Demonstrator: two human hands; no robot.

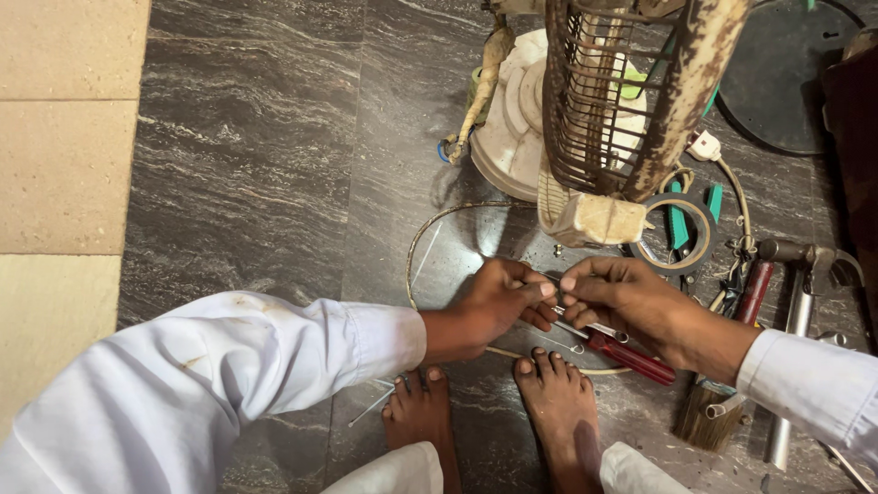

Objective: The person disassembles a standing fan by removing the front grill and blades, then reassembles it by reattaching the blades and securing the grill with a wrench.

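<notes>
My left hand and my right hand meet fingertip to fingertip low over the dark marble floor, just in front of a rusty wire fan guard. Both pinch something small between the fingertips; it is too small to name. A red-handled screwdriver lies on the floor under my right hand, its shaft pointing toward the fingers. A dirty cream fan body stands behind the guard. My bare feet rest right below the hands. White sleeves cover both arms.
A roll of black tape, green-handled pliers, a white plug with cord, a hammer, a brush and a dark round base crowd the right. A thin cable loops on the floor. Beige tiles lie left.
</notes>
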